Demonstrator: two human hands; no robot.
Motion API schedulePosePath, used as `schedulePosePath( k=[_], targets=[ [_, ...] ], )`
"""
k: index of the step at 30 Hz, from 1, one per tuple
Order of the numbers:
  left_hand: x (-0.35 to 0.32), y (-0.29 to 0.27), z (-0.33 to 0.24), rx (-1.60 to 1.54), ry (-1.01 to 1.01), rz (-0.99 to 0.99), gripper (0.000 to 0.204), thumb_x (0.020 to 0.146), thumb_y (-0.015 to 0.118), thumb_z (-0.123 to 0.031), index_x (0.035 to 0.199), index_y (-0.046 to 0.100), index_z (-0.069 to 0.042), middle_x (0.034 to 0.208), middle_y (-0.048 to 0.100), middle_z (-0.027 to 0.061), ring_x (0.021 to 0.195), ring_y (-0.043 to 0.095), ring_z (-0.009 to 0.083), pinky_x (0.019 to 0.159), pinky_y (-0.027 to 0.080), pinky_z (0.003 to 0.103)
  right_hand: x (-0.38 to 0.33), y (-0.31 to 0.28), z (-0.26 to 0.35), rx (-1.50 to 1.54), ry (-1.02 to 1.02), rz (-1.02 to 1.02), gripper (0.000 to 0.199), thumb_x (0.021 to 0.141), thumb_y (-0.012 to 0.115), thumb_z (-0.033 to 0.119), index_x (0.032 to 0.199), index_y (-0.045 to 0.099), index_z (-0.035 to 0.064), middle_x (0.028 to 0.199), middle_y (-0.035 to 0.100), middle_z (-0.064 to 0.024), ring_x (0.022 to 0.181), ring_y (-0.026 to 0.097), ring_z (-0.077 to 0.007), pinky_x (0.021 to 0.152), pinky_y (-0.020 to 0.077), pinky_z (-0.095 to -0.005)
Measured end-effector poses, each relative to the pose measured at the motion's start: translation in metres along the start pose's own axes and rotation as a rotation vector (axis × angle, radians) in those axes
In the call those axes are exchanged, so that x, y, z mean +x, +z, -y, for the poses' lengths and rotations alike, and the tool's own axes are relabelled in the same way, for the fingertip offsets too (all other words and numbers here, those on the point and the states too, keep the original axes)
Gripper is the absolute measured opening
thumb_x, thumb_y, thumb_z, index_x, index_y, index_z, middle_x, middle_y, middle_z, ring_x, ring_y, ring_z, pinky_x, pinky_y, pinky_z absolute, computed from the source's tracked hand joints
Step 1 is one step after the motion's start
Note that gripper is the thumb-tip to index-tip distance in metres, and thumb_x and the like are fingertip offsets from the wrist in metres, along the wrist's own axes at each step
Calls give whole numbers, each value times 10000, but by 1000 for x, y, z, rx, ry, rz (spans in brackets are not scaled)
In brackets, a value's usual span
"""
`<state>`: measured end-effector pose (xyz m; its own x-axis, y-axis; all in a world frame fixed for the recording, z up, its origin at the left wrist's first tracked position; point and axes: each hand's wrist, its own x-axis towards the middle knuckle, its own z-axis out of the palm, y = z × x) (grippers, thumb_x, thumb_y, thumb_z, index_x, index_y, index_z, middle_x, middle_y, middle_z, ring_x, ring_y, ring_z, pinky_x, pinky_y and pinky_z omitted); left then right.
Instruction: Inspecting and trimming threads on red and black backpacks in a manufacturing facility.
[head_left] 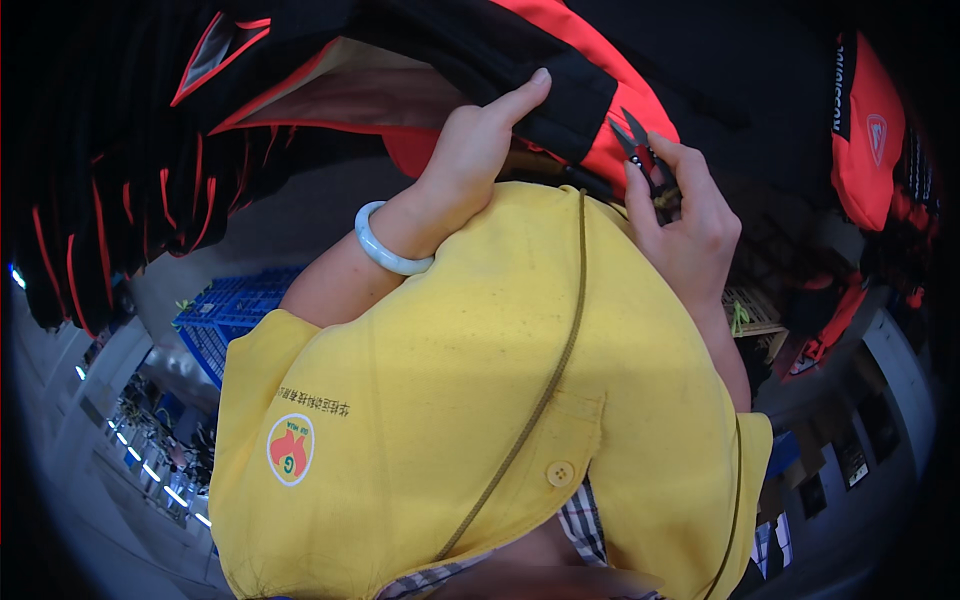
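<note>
A black and red garment (560,70) hangs above my yellow shirt (450,400). My left hand (480,140), with a pale green bangle (385,250) on the wrist, pinches the black hem of the garment, its finger stretched along the edge. My right hand (690,220) is closed around small red-handled thread snips (638,148). The blades point up at the red part of the garment beside the hem, just right of my left fingertips. Whether the blades touch the cloth I cannot tell.
More black and red garments (120,180) hang at the left and another (865,130) at the right. A blue plastic crate (225,315) lies below left. A thin brown cord (560,350) runs down my shirt front.
</note>
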<state>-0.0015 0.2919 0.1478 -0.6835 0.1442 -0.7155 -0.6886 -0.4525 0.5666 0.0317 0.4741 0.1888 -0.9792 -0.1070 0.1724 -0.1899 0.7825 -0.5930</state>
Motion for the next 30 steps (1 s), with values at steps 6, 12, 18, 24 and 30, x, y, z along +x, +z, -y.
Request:
schedulePosePath(
  k=[6,12,18,24,30],
  targets=[
    [-1,2,-1,23,-1,-6,411,907,646,-347,1021,678,47,987,694,90,863,653,150,782,519,267,1,1,-1,-37,-13,19,252,766,741,73,984,620,35,786,663,-86,656,668,-202,571,521,-299],
    [0,1,0,38,2,1,416,908,646,-350,1024,678,48,992,693,90,869,650,144,783,519,266,-1,2,-1,-110,-38,42,244,761,741,97,963,614,43,804,675,-73,652,670,-211,572,524,-304],
    [1,0,1,40,8,-5,416,907,648,-350,1029,679,47,997,693,84,875,646,136,776,512,256,-2,-2,3,-82,-61,48,234,760,735,90,956,615,44,812,680,-75,658,674,-221,577,526,-308],
    [1,1,2,19,0,-14,412,905,653,-345,1030,678,48,1001,692,75,876,640,128,772,503,249,0,-6,0,-44,13,19,241,753,739,79,960,621,41,779,674,-85,654,675,-222,563,519,-310],
    [1,-1,4,7,23,-5,414,898,666,-333,1028,677,60,1003,691,77,872,636,126,778,498,250,1,-2,-2,-31,-11,51,242,751,742,77,955,618,33,761,665,-85,631,669,-217,546,512,-306]
  ],
)
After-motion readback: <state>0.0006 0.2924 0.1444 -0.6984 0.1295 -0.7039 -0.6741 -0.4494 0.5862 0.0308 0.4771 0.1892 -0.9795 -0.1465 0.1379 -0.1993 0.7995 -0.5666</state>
